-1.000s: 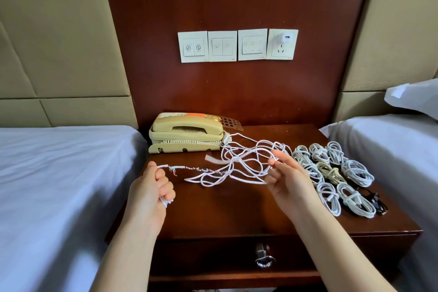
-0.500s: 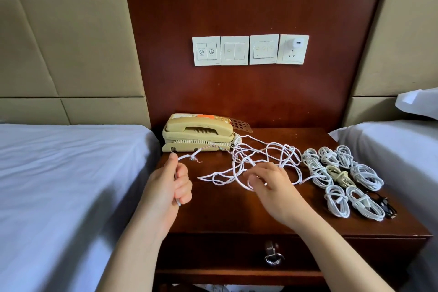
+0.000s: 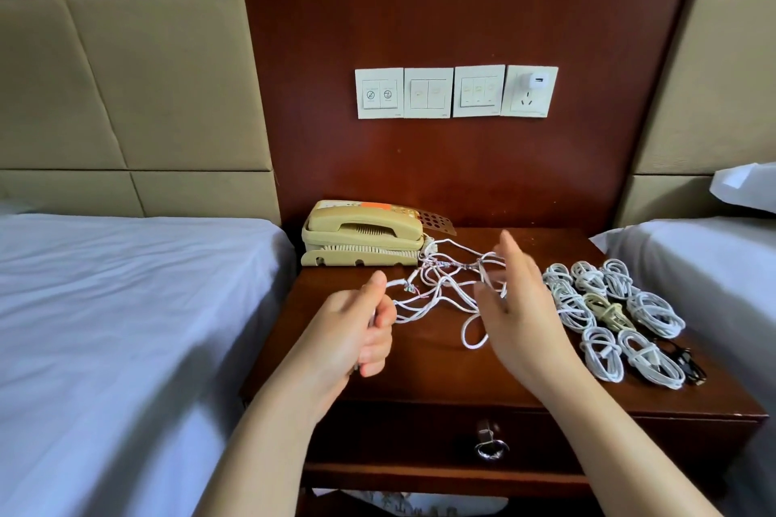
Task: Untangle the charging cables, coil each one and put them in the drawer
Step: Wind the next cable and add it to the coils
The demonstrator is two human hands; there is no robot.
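- Since half a second ago our right hand (image 3: 520,306) has lifted off the tangled cables (image 3: 441,285) and now stands upright above them. Our left hand (image 3: 348,332) has drawn a little nearer to the tangle.
- Our left fingers (image 3: 376,348) are clenched round one white cable end, thumb on top. A frayed stretch with coloured wires showing runs from the fist towards the tangle.
- Our right fingers (image 3: 510,254) are stretched out and released, blurred by motion. Loops rise beside them, and we cannot tell whether a strand hangs on them.
- The tangle lies mid-surface (image 3: 420,374) and reaches back to the phone (image 3: 365,235). The coiled cables (image 3: 609,306) lie in rows on the right side, with a black cable (image 3: 688,365) at their front right.
- The drawer (image 3: 420,432) below the front edge is closed, its ring pull (image 3: 489,447) hanging down.
- The phone carries an orange label (image 3: 373,206) and the switch plates (image 3: 428,92) carry small icons; we can read neither. A white adapter (image 3: 537,81) sits in the socket.
- The phone fills the back left corner and the coils run close to the right edge. A bare strip of surface lies between the tangle and the front edge.
- One bed (image 3: 126,327) adjoins the left side, and another bed (image 3: 693,264) adjoins the right.
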